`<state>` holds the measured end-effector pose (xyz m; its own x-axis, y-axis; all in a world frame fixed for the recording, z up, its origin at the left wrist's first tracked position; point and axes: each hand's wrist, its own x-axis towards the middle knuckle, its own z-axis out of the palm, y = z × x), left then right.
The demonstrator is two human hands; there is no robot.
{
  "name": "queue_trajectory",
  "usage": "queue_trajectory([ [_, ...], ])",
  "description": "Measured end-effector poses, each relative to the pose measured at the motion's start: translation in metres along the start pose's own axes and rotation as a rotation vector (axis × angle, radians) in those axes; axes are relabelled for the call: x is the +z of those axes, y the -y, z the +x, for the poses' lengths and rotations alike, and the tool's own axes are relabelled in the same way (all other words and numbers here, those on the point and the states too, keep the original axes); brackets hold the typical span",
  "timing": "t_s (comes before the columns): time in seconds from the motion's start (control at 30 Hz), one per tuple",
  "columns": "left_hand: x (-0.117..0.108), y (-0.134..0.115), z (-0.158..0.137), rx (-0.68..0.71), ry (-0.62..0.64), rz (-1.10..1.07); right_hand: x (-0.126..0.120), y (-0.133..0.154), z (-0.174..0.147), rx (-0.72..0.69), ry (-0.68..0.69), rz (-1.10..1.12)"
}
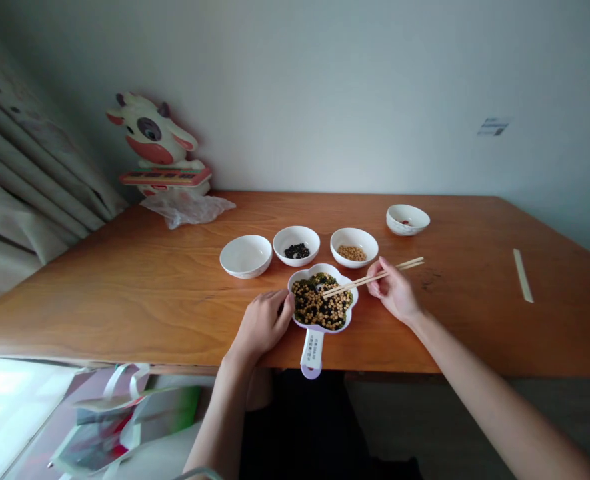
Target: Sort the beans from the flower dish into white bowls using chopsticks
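A flower-shaped dish [322,267] with a lilac rim and a labelled handle [313,350] sits near the table's front edge. Tan beans, black beans and some green ones are mixed inside it. My left hand [267,320] lies at its left side, fingers curled and thumb against the rim. In my right hand [392,288], closed to the right of the dish, is a pair of wooden chopsticks [375,277]. Their tips reach into the beans; whether they pinch one is too small to tell.
Behind the dish stand an empty white bowl [246,255], a bowl [295,233] of black beans and a bowl [353,235] of tan beans. Further right is a bowl [407,230] with some red bits. A cow toy [157,143], plastic bag [187,207] and paper strip [523,275] lie farther out.
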<state>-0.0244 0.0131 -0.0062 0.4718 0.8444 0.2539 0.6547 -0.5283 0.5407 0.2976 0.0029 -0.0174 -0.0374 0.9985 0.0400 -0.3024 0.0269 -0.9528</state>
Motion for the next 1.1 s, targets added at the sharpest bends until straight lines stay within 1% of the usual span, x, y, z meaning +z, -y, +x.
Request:
queue_trajectory([
  [0.13, 0.000, 0.000, 0.000, -0.001, 0.013, -0.021, 0.003, 0.033, 0.003, -0.012, 0.092, -0.029],
  [0.27, -0.002, -0.001, -0.001, -0.016, 0.036, -0.030, 0.007, 0.063, 0.021, 0.000, 0.255, -0.125],
  [0.4, -0.002, -0.002, -0.001, -0.034, 0.043, -0.046, 0.009, 0.073, 0.043, 0.026, 0.420, -0.201],
  [0.47, -0.002, -0.002, -0.001, -0.042, 0.041, -0.050, 0.009, 0.072, 0.050, 0.010, 0.447, -0.217],
  [0.57, -0.001, 0.000, -0.002, -0.056, 0.049, -0.055, 0.007, 0.065, 0.049, -0.084, 0.385, -0.216],
  [0.63, -0.001, 0.000, -0.003, -0.066, 0.064, -0.057, 0.005, 0.061, 0.044, -0.151, 0.327, -0.213],
  [0.7, -0.002, 0.000, -0.004, -0.072, 0.069, -0.059, 0.003, 0.060, 0.038, -0.192, 0.299, -0.222],
  [0.9, -0.004, -0.002, -0.005, -0.090, 0.097, -0.061, -0.008, 0.062, 0.028, -0.315, 0.266, -0.358],
  [1.1, -0.003, -0.001, -0.004, -0.088, 0.116, -0.058, -0.018, 0.053, 0.013, -0.467, 0.135, -0.405],
])
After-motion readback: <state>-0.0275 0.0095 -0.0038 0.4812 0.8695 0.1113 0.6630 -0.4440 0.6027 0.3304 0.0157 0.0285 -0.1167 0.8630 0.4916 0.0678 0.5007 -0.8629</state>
